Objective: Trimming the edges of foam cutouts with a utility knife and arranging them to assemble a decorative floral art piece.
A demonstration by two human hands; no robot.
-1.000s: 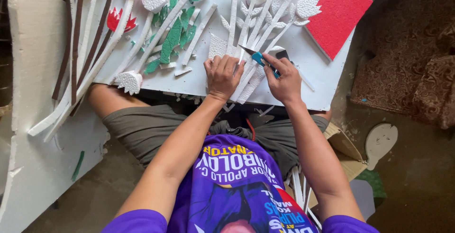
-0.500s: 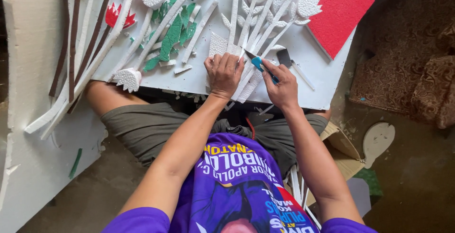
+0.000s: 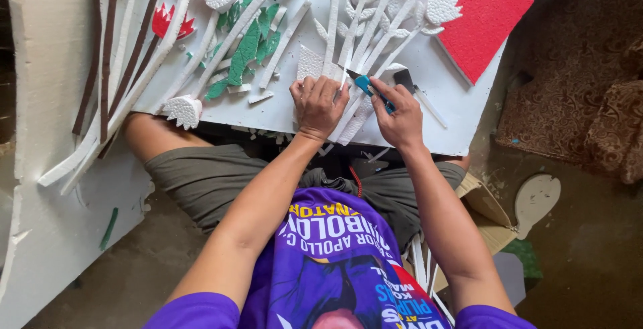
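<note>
My right hand (image 3: 400, 116) grips a blue-handled craft knife (image 3: 365, 85), its blade tip resting on a white foam stem (image 3: 333, 34). My left hand (image 3: 317, 103) presses flat on the white foam pieces just left of the blade. Both hands work on a white foam board (image 3: 462, 125) that rests across my lap. The board carries several cut foam flowers and stems (image 3: 388, 24), green foam leaves (image 3: 244, 51) and a red foam flower (image 3: 167, 21).
A red foam sheet (image 3: 481, 22) lies at the board's far right corner. A black-bladed tool (image 3: 415, 91) lies right of my right hand. A tall white foam slab (image 3: 50, 168) stands at left. Cardboard (image 3: 489, 215) and a round foam cutout (image 3: 536, 198) lie on the floor at right.
My right hand has drawn the knife slightly left and nearer to my left hand. The left hand has stayed pressed on the foam.
</note>
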